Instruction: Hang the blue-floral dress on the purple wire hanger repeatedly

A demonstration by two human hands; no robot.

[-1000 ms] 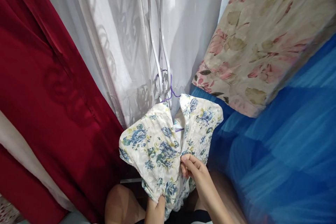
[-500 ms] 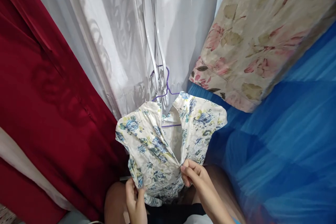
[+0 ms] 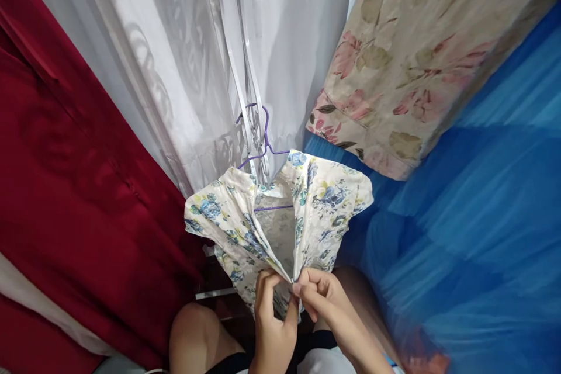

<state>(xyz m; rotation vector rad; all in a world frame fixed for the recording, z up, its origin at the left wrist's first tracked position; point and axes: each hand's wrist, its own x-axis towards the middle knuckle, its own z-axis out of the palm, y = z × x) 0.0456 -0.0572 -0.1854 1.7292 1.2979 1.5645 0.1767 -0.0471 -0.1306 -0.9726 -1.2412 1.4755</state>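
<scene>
A small white garment with blue flowers (image 3: pixel 322 201) hangs on a purple hanger (image 3: pixel 264 139) in front of me. Its front is open down the middle. My left hand (image 3: pixel 272 318) pinches the left front edge near the bottom. My right hand (image 3: pixel 322 298) pinches the right front edge, and the fingertips of both hands meet at the opening. My bare knees show below the hands.
A white sheer curtain (image 3: pixel 197 52) hangs behind the garment. A dark red cloth (image 3: pixel 65 175) fills the left side. A pink-flowered pillow (image 3: pixel 416 52) leans at the upper right on blue netting (image 3: pixel 473 234).
My left hand has come up from the garment's lower hem to the front opening, meeting my right hand. The garment's front has spread wider and the view has shifted right.
</scene>
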